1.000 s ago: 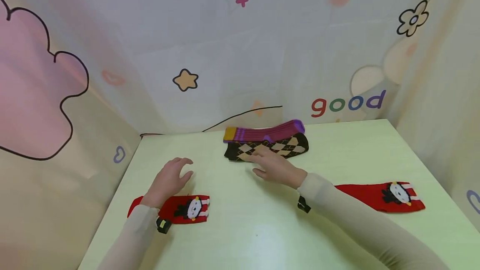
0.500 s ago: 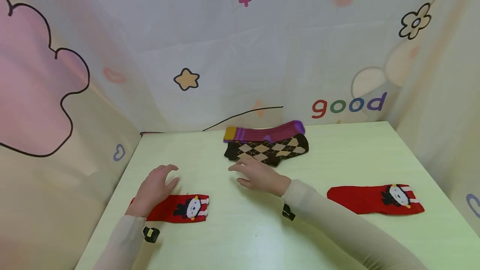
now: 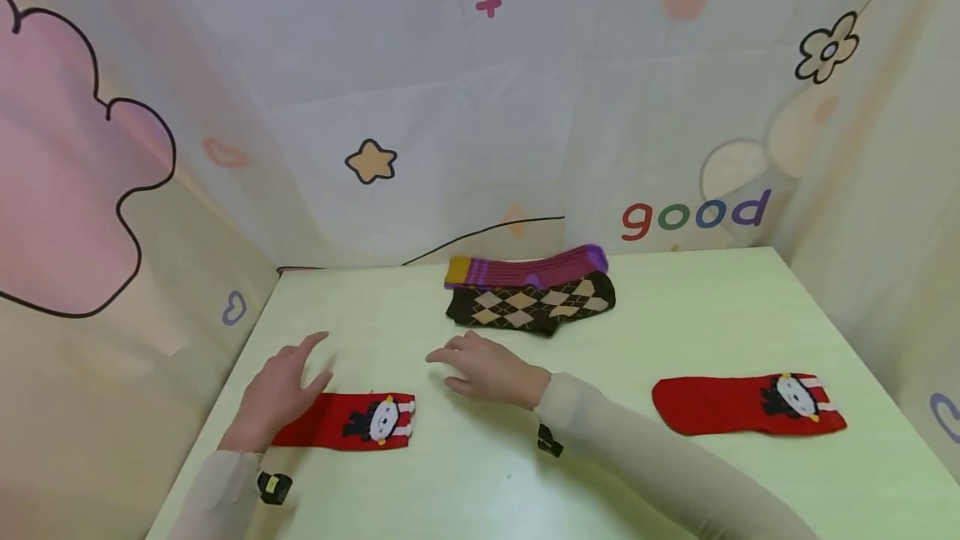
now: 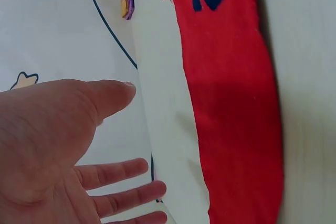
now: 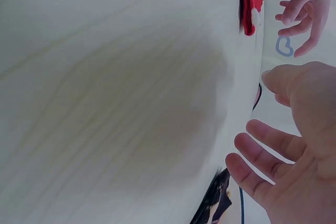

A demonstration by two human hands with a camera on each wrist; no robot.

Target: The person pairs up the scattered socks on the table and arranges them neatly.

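Note:
My left hand (image 3: 277, 390) hovers with spread fingers over the foot end of a red sock (image 3: 330, 423) that bears a white animal face near its cuff. In the left wrist view that sock (image 4: 231, 103) lies flat beyond the thumb. My right hand (image 3: 487, 369) is held above the middle of the table, fingers loose and holding nothing. Just behind it lies a black and tan argyle sock (image 3: 517, 307). A purple striped sock (image 3: 525, 272) with a mustard cuff lies along the argyle one's far side. A second red sock (image 3: 720, 405) lies flat at the right.
The pale green table (image 3: 585, 473) ends at a printed curtain (image 3: 450, 107) behind and on both sides. Small black cameras (image 3: 274, 487) are strapped to the wrists.
Both hands have moved left and nearer; the right hand has drawn back off the argyle sock, which now shows whole. The socks have stayed in place.

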